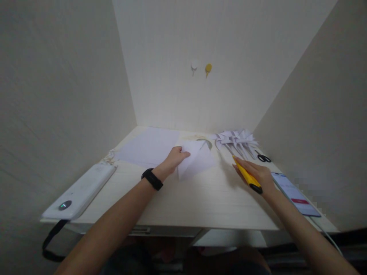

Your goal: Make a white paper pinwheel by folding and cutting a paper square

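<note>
Pinching the folded paper (195, 160) at its left edge, the left hand (174, 158) keeps it on the table (200, 198). Risk: sheet slides if grip slackens. Right of the folded paper, the right hand (256, 173) grasps 1 yellow utility knife (247, 175); a slip could nick fingers. Counts: 1 power bank (80, 191) far left, 1 flat sheet (149, 147) behind-left, 1 pinwheel cluster (236, 139), 1 scissors (263, 157), 1 phone (295, 193) right.

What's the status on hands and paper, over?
Left hand holding folded white paper above desk. Right hand gripping yellow utility knife. Phone beside right wrist; nothing between.
</note>
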Demonstrator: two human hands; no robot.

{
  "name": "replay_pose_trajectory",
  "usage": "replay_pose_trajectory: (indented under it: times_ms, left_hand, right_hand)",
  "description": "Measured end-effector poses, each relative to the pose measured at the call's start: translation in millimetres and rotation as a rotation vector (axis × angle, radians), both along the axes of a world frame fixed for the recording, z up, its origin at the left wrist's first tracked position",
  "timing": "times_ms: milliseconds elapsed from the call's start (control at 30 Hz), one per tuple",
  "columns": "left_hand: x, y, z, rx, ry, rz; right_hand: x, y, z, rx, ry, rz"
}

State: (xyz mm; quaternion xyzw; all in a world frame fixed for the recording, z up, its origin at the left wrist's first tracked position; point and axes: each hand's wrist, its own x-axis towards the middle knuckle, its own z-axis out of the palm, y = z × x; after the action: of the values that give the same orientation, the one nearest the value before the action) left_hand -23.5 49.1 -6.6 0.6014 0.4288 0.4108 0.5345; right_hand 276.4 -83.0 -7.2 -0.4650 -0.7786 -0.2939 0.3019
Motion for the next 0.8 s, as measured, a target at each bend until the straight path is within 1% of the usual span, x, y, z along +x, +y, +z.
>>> replay_pose_trajectory:
  times_ms: [67,133,200,267,333,400,467,500,633,700,800]
  left_hand:
    - [-2.2,-2.2,0.4,-0.075,0.078,-0.155]
    - [-4.3,-5.1,2.0,-0.093,0.149,-0.31]
    - [-5.5,-7.7,4.3,-0.006,0.243,-0.388]
    - [-5.4,-8.9,6.8,0.145,0.364,-0.41]
    - [-4.1,-8.9,8.9,0.287,0.516,-0.404]
    - [-2.2,-8.8,9.8,0.389,0.686,-0.359]
    - [-0.5,-9.8,9.3,0.471,0.832,-0.252]
    - [0.2,-10.9,8.7,0.51,0.873,-0.19]
    - [1.4,-18.5,7.3,0.587,0.928,0.028]
    - [0.5,-21.1,9.2,0.642,0.924,0.084]
    - [-5.3,-17.9,14.7,0.729,0.929,0.121]
  right_hand:
    - [11.9,2.7,-6.3,-0.182,-0.089,-0.011]
    - [18.7,5.7,-11.1,-0.323,-0.164,-0.026]
    - [20.7,10.1,-14.0,-0.417,-0.216,-0.04]
    - [20.0,15.3,-15.5,-0.48,-0.278,-0.065]
    - [18.9,20.3,-16.7,-0.51,-0.346,-0.108]
    - [18.9,24.0,-18.2,-0.509,-0.402,-0.146]
    - [19.8,26.4,-19.1,-0.489,-0.446,-0.16]
    - [20.3,27.3,-18.8,-0.485,-0.468,-0.157]
    - [20.4,29.8,-11.6,-0.534,-0.549,-0.135]
    - [18.8,31.0,-5.1,-0.567,-0.578,-0.115]
    - [15.5,33.6,4.5,-0.606,-0.614,-0.081]
